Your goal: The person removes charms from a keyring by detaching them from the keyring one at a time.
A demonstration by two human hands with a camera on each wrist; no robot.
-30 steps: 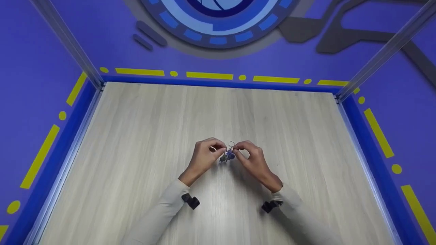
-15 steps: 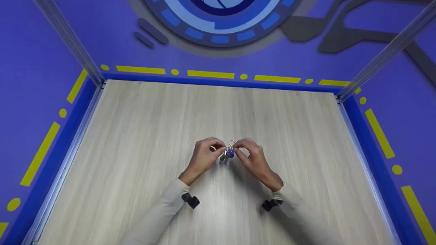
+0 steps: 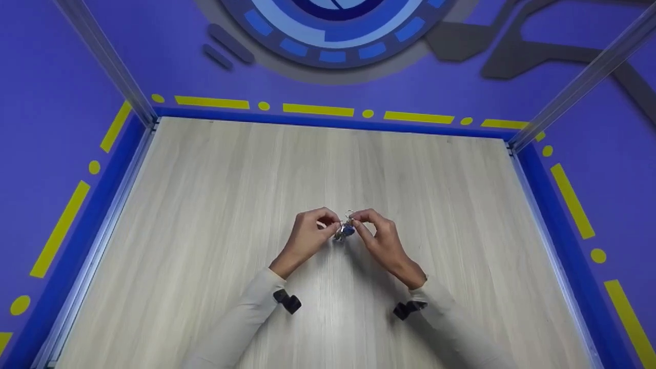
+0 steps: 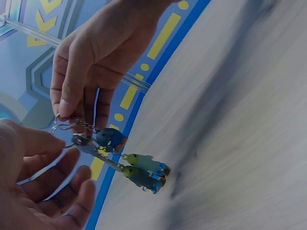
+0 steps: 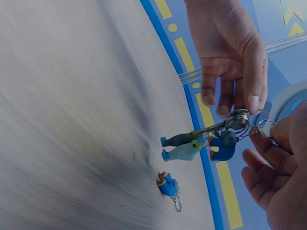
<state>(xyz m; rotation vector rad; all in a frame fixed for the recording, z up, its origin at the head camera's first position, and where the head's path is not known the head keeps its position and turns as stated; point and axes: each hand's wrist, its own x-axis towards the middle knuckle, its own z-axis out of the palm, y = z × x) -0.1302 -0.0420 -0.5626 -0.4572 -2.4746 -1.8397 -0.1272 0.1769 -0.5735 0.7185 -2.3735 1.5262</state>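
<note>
In the head view, my left hand (image 3: 309,234) and right hand (image 3: 380,237) meet over the table with a bunch of figurine keychains (image 3: 346,229) between their fingertips. Thumb and fingers of the left hand pinch the stacked metal rings (image 5: 236,120). Two green-and-blue figurines (image 4: 138,176) hang from these on a chain. The right hand pinches a ring whose short chain leads to a blue figurine (image 4: 109,138). In the right wrist view, another blue figurine (image 5: 167,185) with its own ring shows apart from the bunch; what supports it I cannot tell.
A pale wood-grain table (image 3: 230,179) lies beneath both hands. Blue panels with yellow dashes (image 3: 318,109) enclose its back and sides, with metal posts (image 3: 579,77) at the far corners. Black wrist cameras (image 3: 287,301) sit on both sleeves.
The hands stay nearly in place, both still pinching the rings. The hanging figurines have swung and turned slightly between the fingers. The head view has tilted a little downward.
</note>
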